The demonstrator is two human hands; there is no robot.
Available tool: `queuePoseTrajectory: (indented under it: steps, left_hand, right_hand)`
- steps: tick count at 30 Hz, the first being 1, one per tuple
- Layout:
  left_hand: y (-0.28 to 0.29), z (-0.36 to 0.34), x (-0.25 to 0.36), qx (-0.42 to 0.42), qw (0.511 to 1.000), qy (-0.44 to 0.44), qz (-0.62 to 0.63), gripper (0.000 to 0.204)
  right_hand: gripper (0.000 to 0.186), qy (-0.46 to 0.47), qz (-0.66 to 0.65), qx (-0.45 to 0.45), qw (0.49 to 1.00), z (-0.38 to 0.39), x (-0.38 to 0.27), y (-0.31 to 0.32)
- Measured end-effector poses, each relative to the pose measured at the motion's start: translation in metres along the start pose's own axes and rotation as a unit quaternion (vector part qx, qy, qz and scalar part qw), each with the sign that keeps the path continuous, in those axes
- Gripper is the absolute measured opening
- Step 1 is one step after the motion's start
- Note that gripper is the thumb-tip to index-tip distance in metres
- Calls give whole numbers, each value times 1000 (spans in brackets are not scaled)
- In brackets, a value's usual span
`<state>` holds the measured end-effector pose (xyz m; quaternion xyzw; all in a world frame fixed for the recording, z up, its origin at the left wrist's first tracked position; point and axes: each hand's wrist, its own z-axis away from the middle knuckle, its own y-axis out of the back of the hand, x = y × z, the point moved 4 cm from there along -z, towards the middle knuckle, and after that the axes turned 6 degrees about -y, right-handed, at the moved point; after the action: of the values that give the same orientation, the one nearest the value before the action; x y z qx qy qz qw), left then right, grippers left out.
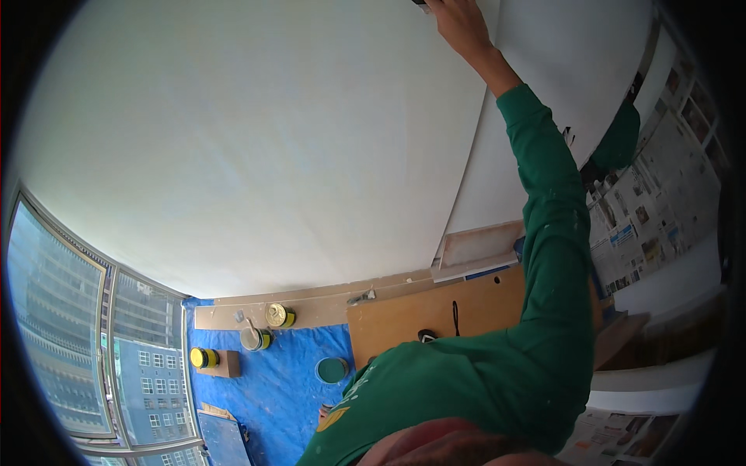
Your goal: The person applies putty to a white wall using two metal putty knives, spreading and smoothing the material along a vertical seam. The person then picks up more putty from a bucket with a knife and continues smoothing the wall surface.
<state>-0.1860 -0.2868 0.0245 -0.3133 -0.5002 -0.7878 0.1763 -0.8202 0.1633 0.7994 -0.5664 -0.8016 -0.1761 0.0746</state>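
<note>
White wall (256, 155), broad and pale, filled most of the room's upper view; windows (148, 357) at left, other buildings beyond the glass. Floor covering: one blue sheet (291, 396), wrinkled. Along the wall's foot: one brown strip (311, 312), laid flat. To its right: one tan board (408, 314), bearing a black strap (456, 318); behind the board, near the wall, a shallow framed panel (482, 245). Containers, four: a yellow can (203, 357) at a small box (229, 363); a pale-topped can (252, 339); a metallic-topped can (277, 314) near it, by the strip; a teal tub (332, 370), apart from the others, near the board. At right: newspaper (653, 210), covering part of the far side. Person: green sweater (552, 210), right arm raised along the wall. Hands, two, well apart: right hand (458, 27) clamped on a dark tool (420, 2), located at the upper edge and mostly cut off, its kind unclear; left hand (322, 415) largely hidden beside the sweater, only a small patch showing, its grip impossible to tell.
</note>
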Motion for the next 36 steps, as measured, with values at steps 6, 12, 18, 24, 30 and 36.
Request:
queuePoseTrajectory:
  steps: [6, 12, 18, 24, 30, 36]
  left_hand:
    - [21, 9, -19, -10, 988, 68, -140, 59]
    - [23, -52, 14, -21, 998, -65, -6, 61]
    - [19, -115, 112, -50, 976, -205, 56, 63]
    - [41, -114, 161, -66, 962, -265, 13, 65]
    - [70, -103, 118, -20, 967, -246, -64, 66]
    - [107, -101, 69, -113, 977, -164, -76, 64]
  right_hand:
    - [36, -25, -8, -13, 1000, 2, -1, -20]
    - [37, -56, -12, -33, 998, 57, -22, -38]
    - [57, -85, -2, -65, 994, 173, -52, -75]
    - [58, -135, -25, -118, 983, 258, -83, -84]
    - [59, -175, -58, -159, 970, 338, -108, -98]
    - [65, -212, -96, -229, 945, 435, -142, -115]
